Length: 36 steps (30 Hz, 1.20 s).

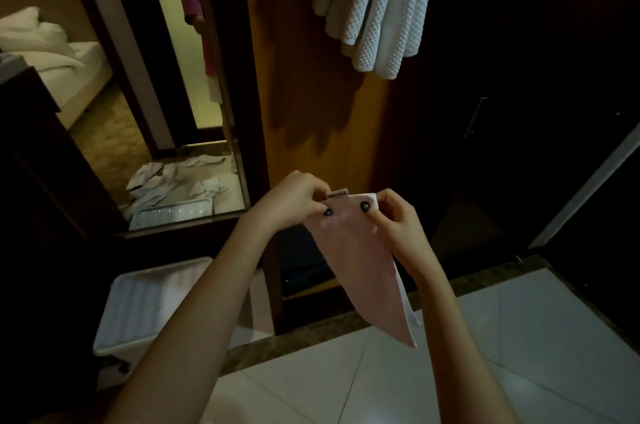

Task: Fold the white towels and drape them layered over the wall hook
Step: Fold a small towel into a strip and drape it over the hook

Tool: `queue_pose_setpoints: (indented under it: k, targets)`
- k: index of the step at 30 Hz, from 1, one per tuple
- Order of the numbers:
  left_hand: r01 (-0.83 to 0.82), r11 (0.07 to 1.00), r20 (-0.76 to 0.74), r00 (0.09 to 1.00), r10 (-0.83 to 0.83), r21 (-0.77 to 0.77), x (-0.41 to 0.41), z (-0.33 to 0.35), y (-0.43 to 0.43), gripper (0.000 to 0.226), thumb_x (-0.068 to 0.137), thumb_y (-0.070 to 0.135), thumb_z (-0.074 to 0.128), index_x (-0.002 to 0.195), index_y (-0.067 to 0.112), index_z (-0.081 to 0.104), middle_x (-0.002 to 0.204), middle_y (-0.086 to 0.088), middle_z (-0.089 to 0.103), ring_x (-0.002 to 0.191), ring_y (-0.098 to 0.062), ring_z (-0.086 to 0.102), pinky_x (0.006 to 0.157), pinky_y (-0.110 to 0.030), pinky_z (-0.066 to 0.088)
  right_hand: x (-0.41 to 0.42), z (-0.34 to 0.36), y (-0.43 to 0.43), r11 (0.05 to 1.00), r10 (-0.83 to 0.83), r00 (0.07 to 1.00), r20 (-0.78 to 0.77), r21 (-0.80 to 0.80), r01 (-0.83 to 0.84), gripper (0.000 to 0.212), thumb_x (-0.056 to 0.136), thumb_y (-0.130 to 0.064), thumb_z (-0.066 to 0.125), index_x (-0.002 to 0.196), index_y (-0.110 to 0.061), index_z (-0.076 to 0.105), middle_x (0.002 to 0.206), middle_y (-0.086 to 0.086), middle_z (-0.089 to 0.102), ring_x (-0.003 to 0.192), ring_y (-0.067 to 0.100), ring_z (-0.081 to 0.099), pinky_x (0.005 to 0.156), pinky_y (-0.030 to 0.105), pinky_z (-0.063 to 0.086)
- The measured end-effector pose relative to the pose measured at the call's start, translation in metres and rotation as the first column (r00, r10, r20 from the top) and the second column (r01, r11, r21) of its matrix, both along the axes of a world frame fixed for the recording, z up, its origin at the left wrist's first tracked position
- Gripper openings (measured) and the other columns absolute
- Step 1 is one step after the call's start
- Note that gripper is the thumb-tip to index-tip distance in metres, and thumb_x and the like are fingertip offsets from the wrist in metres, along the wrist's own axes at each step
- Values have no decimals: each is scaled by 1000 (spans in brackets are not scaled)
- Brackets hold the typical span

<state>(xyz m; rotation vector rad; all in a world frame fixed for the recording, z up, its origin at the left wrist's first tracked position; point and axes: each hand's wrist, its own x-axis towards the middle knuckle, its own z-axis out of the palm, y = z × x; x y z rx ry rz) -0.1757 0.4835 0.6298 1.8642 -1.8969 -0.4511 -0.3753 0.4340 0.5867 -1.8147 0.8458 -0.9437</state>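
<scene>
Above the tiled floor, the left hand and right hand pinch with curled fingers the top corners of a folded pale towel, which hangs down narrow and smooth. Farther up, knobbly white towels hang layered against the wall.

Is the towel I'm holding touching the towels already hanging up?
Apart. The head view shows bare wooden wall between the held towel and the hanging towels above it.
</scene>
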Motion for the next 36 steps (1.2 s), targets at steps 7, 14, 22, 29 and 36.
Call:
queue_pose_setpoints:
  k: [7, 14, 22, 29, 36]
  targets:
    - [-50, 996, -113, 993, 42, -69, -6, -5, 3, 18, 92, 20, 61, 89, 38, 62, 92, 12, 67, 85, -4, 65, 76, -32, 51, -5, 10, -4, 993, 9, 994, 109, 118, -22, 10, 95, -19, 63, 98, -14, 71, 93, 4, 73, 91, 21, 70, 77, 35, 56]
    - [56, 993, -166, 983, -73, -107, -5, -8, 4, 9, 92, 20, 61, 96, 28, 59, 98, 11, 57, 93, -7, 54, 78, -27, 44, -11, 14, -4, 995, -16, 991, 132, 103, 2, 14, 93, -20, 63, 91, -7, 71, 89, 8, 71, 88, 24, 69, 78, 36, 56]
    - [35, 979, -144, 987, -65, -200, -1, -1, -1, 25, 83, 37, 72, 88, 15, 63, 88, 9, 52, 80, -2, 43, 67, -22, 33, -1, 21, -5, 988, 105, 986, 128, 101, -119, 9, 91, -15, 66, 91, -18, 74, 90, -3, 75, 90, 11, 71, 73, 23, 56]
    - [49, 976, -409, 902, -135, -214, 8, 3, 6, 19, 82, 20, 75, 89, 6, 63, 91, -4, 56, 83, -20, 56, 69, -21, 41, 14, 25, -11, 989, 87, 982, 170, 102, -105, 6, 86, -11, 72, 81, -14, 72, 79, -4, 74, 78, 8, 71, 67, 17, 53]
    - [62, 984, -566, 811, -147, -168, 11, 8, 6, 20, 82, 14, 76, 85, 10, 57, 76, 13, 56, 72, -3, 56, 63, -18, 47, 26, 39, -16, 989, 144, 981, 132, 21, -148, 17, 88, -14, 69, 88, -30, 74, 114, -10, 66, 105, -1, 64, 81, 15, 51]
